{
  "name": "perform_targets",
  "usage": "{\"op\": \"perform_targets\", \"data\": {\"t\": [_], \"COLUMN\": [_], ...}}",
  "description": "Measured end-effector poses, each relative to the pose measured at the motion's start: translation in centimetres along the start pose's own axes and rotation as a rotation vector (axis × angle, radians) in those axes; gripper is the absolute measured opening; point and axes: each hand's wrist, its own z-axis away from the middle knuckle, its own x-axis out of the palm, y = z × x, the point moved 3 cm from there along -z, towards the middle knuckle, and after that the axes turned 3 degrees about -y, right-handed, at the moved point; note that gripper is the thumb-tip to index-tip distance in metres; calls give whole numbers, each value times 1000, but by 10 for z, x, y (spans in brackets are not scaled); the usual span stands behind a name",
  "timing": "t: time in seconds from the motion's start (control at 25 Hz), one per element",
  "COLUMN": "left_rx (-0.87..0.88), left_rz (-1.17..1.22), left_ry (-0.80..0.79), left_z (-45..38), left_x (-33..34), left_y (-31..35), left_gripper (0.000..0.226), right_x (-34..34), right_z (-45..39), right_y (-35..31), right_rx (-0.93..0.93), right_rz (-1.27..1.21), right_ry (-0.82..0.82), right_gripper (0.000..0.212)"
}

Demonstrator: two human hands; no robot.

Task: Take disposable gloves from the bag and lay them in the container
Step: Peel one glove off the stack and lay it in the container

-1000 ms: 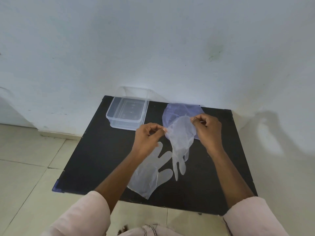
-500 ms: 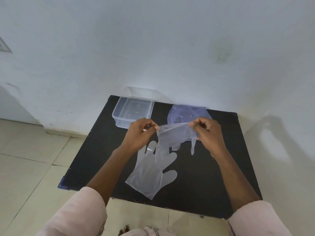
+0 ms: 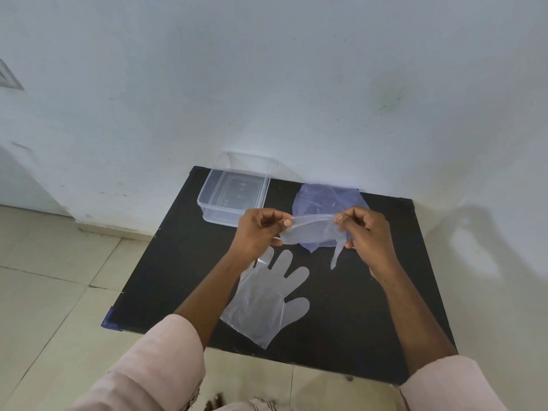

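Head view, catalogue of the moment. Left hand (image 3: 261, 229): fingers (image 3: 285, 222) pinched shut on one end of a thin clear glove (image 3: 310, 232). Right hand (image 3: 369, 232): fingers (image 3: 341, 218) pinched on the opposite end of the same glove. Held glove: stretched roughly level between the two sets of fingers, clear of the tabletop (image 3: 166, 262), with one glove-finger dangling just below the right fingers. A second earlier this glove hung lengthwise from both pinches; it has since been drawn out sideways and now spans the gap between the hands, which have moved apart. Judgement: the piece is being opened flat ahead of laying, so this item is mid-handling, not yet placed.

Second glove (image 3: 267, 298): lying flat on the tabletop below the left fingers, towards the person, touched by neither hand; its position matches the earlier pictures.

Bag (image 3: 323, 195): bluish, crumpled, lying just beyond the held glove, behind both sets of fingers. Whether more gloves remain inside cannot be told through the film.

Container (image 3: 234, 194): clear, open, beyond the left fingers at the far edge of the tabletop; apparently without gloves inside, though its transparency makes this uncertain. Both visible gloves remain to be laid in it.
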Motion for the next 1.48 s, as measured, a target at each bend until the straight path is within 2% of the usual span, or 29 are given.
{"op": "perform_targets", "data": {"t": [0.28,0.52,0.84,1.2,1.48], "left_rx": [84,99,67,-42,-168], "left_rz": [-6,45,93,91,118], "left_ry": [30,38,69,70,28], "left_z": [0,0,0,-5,-33], "left_x": [-11,-11,-8,-14,-57], "left_y": [15,23,27,17,-3], "left_gripper": [21,30,31,29,34], "right_x": [-3,-1,-1,16,56], "right_z": [1,-1,-5,-10,-33], "right_y": [6,1,-8,-1,-4], "right_rx": [20,50,190,220,235], "right_rz": [-22,-227,-481,-438,-368], "right_ry": [-12,-61,-105,-100,-100], "right_gripper": [13,12,15,17,17]}}
